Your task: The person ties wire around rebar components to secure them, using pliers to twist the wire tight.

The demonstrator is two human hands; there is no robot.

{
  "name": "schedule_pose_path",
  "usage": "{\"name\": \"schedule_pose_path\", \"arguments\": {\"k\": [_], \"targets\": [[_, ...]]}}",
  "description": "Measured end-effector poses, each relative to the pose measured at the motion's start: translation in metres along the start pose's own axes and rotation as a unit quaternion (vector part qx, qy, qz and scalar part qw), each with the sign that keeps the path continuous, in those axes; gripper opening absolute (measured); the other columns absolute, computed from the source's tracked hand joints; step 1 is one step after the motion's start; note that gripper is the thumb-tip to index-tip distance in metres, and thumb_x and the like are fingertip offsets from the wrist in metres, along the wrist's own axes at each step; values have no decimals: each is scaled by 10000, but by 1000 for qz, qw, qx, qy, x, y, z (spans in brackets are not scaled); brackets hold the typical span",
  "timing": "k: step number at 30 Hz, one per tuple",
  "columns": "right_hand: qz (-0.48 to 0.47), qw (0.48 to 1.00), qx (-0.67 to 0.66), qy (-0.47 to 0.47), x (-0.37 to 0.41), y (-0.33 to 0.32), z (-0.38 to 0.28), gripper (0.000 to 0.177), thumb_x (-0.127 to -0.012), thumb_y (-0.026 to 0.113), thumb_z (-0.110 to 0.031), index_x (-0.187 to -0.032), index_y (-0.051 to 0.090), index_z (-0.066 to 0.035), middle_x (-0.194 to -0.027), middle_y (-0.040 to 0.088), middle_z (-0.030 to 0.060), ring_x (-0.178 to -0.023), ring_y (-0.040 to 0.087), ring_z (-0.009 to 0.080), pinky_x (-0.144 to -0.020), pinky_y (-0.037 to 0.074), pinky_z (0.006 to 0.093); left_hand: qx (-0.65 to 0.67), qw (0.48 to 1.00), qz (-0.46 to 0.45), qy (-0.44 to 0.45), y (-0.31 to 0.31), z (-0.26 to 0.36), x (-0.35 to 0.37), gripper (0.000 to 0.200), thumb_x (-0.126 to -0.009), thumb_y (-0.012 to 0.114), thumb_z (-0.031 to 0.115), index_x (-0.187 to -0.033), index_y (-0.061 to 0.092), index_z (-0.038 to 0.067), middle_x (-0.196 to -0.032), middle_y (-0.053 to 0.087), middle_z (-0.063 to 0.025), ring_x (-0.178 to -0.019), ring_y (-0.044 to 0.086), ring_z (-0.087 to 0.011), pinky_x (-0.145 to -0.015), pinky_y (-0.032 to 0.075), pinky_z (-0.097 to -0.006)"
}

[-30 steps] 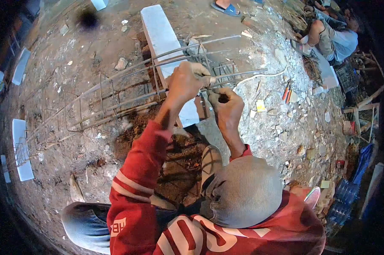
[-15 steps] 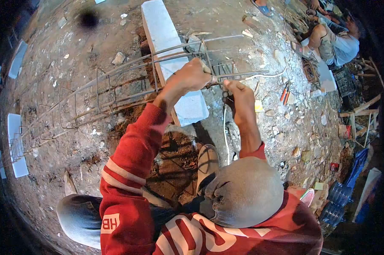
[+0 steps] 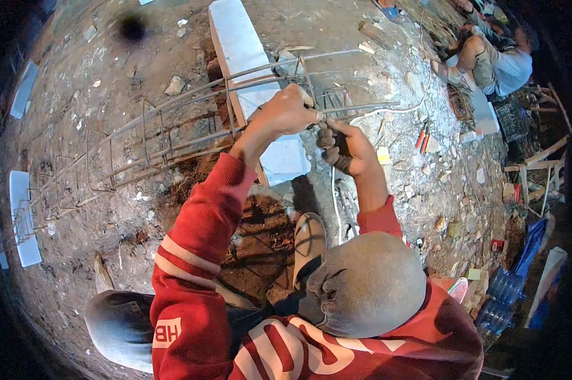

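Centre frame: rebar cage (image 3: 172, 136) looks stiff, heavy; left hand (image 3: 284, 114) fisted on top bar; right hand (image 3: 350, 151) curled shut below, contents unclear; best gripped at joints.

Red sleeves (image 3: 197, 221) with pale stripes, grey-brown rebar cage (image 3: 172, 136), white block (image 3: 248, 63), orange-handled pliers (image 3: 423, 136)

The cage (image 3: 172, 136) lies across the block (image 3: 248, 69). The left hand (image 3: 286, 114) and right hand (image 3: 349, 149) meet at the cage's right end, with pliers (image 3: 423, 138) farther right.
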State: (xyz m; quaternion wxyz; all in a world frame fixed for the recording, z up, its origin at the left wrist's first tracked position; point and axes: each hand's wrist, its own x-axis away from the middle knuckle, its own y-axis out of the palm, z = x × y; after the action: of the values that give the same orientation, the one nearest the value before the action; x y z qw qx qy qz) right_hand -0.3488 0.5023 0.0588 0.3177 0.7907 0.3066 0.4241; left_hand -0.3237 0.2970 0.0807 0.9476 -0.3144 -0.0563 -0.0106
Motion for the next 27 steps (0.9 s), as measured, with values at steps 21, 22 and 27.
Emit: {"name": "schedule_pose_path", "arguments": {"k": [21,22,27], "targets": [[371,332,857,-135,104,-227,164,555,-878,684,-359,-1249,481,0,-1103,561,186,-937,620,336,-754,540,487,115,992,-50,-29,-7,3,-6,354,-794,779,316,-858,744,-31,-679,644,-103,-640,540,-174,-599,434,-366],[372,342,850,-149,103,-232,161,544,-885,680,-361,-1237,484,4,-1084,567,182,-912,632,326,-747,544,482,98,994,-43,-21,-10,4,-4,355,-786,784,313,-871,744,-29,-694,659,-115,-659,569,-175,-600,443,-366],[375,460,787,-167,93,-257,146,385,-891,657,-267,-1123,515,4,-999,577,143,-861,629,292,-723,543,431,70,996,31,-55,-11,7,-5,489,-692,804,336,-909,692,-88,-859,676,-241,-839,657,-307,-733,504,-380]]}}
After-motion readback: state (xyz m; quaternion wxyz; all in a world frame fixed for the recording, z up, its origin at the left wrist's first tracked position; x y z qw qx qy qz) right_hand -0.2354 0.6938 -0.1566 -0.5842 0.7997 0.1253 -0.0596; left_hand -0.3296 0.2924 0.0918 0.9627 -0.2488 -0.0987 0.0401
